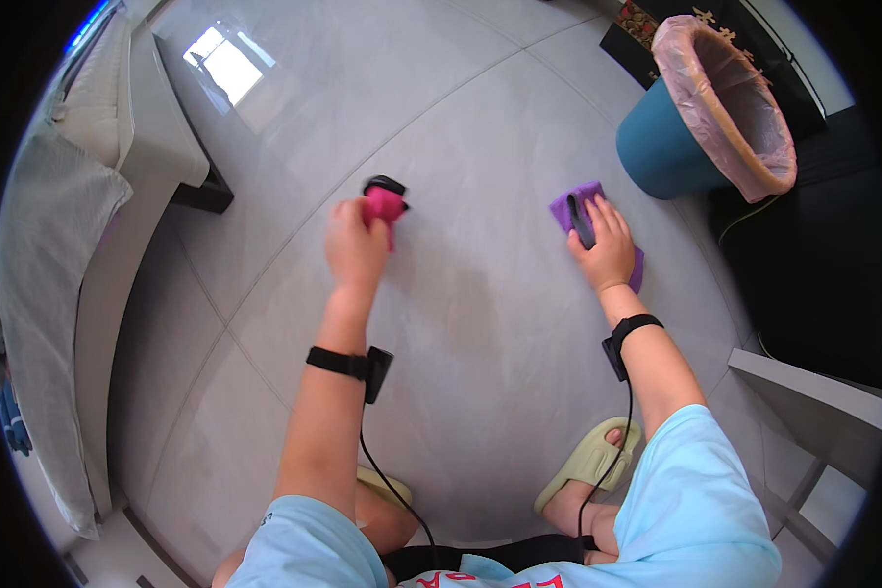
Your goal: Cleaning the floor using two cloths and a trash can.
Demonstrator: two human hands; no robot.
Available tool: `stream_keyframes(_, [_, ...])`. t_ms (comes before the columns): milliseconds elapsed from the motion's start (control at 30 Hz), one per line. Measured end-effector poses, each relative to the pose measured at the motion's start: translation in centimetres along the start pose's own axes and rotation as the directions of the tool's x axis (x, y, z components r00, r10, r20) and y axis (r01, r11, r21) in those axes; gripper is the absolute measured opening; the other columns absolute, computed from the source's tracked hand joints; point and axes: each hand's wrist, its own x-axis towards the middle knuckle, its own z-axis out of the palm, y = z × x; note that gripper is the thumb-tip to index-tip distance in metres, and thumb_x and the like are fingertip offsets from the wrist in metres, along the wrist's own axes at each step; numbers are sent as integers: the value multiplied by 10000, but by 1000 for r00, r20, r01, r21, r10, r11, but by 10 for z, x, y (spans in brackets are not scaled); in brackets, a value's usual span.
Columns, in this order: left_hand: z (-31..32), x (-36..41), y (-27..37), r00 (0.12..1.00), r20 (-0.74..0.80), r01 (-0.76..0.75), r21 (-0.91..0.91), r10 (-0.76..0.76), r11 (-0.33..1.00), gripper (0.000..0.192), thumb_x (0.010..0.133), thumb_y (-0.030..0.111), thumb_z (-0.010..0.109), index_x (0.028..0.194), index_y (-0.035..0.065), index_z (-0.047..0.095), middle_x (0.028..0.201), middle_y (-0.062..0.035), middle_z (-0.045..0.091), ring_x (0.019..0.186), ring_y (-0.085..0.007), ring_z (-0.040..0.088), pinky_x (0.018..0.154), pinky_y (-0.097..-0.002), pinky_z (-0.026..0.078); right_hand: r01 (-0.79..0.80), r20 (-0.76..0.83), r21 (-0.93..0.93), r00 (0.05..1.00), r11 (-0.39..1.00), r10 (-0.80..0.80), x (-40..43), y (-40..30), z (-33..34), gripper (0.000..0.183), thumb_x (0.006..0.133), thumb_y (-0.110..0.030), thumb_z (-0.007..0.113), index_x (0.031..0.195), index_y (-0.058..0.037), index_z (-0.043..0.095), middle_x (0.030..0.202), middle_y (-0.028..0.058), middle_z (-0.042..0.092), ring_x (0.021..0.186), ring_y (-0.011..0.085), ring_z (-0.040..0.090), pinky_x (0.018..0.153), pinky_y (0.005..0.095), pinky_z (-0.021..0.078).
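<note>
My left hand (356, 239) grips a bright pink item (384, 206), perhaps a cloth, blurred by motion. Against its far side is a black object (385, 181) whose kind I cannot tell. Over to the right, a purple cloth (637, 270) is under my right hand (607, 248), its corners sticking out past the fingers and the wrist. A narrow dark grey piece (579, 220) lies on the cloth between that thumb and the fingers. Both hands are low over the grey tiled floor (478, 132), well apart from each other.
A blue bin (665, 147) with a pink liner stands at the upper right, beside black furniture (808, 272). Along the left runs a bed frame (163, 132) with a grey cover (51, 294). Cables (630, 411) hang from my wrist straps. Green slides (595, 456) are on my feet.
</note>
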Motion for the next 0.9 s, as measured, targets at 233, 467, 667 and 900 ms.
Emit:
stream_keyframes(233, [77,26,-7,998,14,64,-87,-63,994,398,851,43,509,1227,144,591,1098,-158,643,1017,-347,601,850,-425,480,155,139,188,973,970,-182,-2,6,-7,525,805,-144,577,1325,-130,502,1400,99,468,1264,303,454,1054,377,380])
stream_keyframes(467, [133,-41,97,625,511,-409,-429,590,805,339,752,-28,507,993,147,668,1110,-65,644,1123,-263,566,921,-374,478,-139,47,494,990,859,133,9,23,0,527,806,-73,529,1331,-104,489,1260,153,578,1138,361,544,979,408,430])
stream_keyframes(667, [29,-171,53,322,542,-598,-520,776,611,331,721,91,633,1043,145,681,1224,-64,593,1156,-245,561,978,-404,464,339,125,299,913,892,-389,-1,13,-14,577,811,-84,563,1376,-121,451,1359,141,508,1272,348,454,1060,423,362])
stream_keyframes(900, [-32,-205,-2,985,163,1,353,-62,936,407,771,-5,568,1173,45,606,1170,-203,573,1100,-395,532,972,-452,426,704,97,532,501,470,-860,-27,-119,37,421,873,-125,468,1286,-81,539,1434,97,446,1356,249,379,1133,406,277])
